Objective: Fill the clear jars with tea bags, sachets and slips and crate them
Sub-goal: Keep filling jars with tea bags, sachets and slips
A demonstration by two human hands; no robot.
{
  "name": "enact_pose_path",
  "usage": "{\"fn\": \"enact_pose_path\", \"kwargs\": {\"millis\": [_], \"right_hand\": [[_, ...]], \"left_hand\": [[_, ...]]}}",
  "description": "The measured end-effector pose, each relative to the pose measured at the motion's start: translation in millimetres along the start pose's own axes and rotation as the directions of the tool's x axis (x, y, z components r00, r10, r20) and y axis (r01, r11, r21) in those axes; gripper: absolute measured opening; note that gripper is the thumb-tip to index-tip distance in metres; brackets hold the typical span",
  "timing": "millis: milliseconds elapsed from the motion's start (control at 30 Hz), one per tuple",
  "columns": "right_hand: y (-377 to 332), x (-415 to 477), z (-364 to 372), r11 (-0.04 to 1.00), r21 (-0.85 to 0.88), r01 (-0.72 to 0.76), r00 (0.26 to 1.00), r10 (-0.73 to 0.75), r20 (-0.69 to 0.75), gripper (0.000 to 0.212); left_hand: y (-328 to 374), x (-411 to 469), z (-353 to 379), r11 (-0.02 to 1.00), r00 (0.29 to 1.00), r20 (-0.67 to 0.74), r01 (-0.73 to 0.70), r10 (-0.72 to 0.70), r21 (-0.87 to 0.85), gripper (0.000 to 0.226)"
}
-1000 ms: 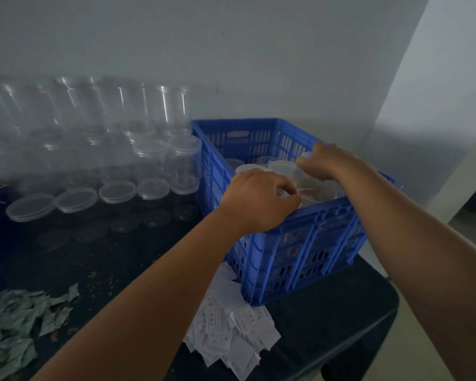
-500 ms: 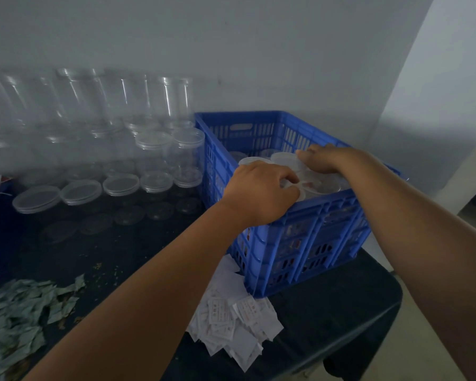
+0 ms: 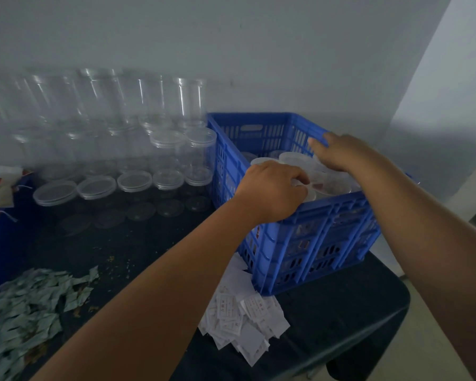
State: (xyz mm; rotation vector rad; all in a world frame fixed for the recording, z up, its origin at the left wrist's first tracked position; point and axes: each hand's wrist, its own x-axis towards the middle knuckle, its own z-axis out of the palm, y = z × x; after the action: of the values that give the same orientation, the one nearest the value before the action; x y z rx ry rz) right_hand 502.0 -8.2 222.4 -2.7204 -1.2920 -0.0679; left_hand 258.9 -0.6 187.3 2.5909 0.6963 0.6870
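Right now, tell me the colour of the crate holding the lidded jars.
The crate is blue, with slotted sides; seen best in the head view.

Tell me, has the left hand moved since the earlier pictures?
No. Against the blue crate, the left hand stays over its near rim, gripping a jar lid.

The crate [image 3: 300, 243] stood on the right part of the table [image 3: 341, 312], against the wall [image 3: 259, 50]. Inside it stood closed jars [image 3: 294, 158]. Left of the crate, empty jars [image 3: 173, 152] were stacked along the wall, with a lower row in front. Slips [image 3: 239, 320] lay heaped before the crate's near corner, and sachets [image 3: 19, 306] lay at the table's front left.
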Motion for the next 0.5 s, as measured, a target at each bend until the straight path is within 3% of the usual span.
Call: {"fn": "enact_pose_path", "kwargs": {"millis": [133,233,333,433,500], "right_hand": [[-14,-29,-17,0.977,0.124,0.176,0.972,-0.152,-0.18,0.075],[-31,-50,-15,0.944,0.147,0.295,0.954,-0.281,-0.105,0.062],[-50,-61,-10,0.937,0.139,0.32,0.945,-0.327,0.026,0.07],[-55,-65,-6,0.975,0.024,0.222,0.961,-0.223,0.164,0.083],[-53,-69,-9,0.975,0.037,0.217,0.97,-0.22,0.1,0.08]], "left_hand": [[-2,-3,-3,0.991,1.0,0.016,0.011,-0.009,-0.131,0.029],[-3,-10,-8,0.971,0.999,0.047,-0.002,0.014,-0.24,0.029],[-5,-20,-11,0.963,0.996,0.065,-0.036,0.055,-0.269,0.026],[-7,-39,-13,0.943,0.994,-0.037,-0.111,0.105,-0.313,0.023],[-12,-60,-19,0.924,0.979,-0.17,-0.167,0.113,-0.346,0.019]]}}
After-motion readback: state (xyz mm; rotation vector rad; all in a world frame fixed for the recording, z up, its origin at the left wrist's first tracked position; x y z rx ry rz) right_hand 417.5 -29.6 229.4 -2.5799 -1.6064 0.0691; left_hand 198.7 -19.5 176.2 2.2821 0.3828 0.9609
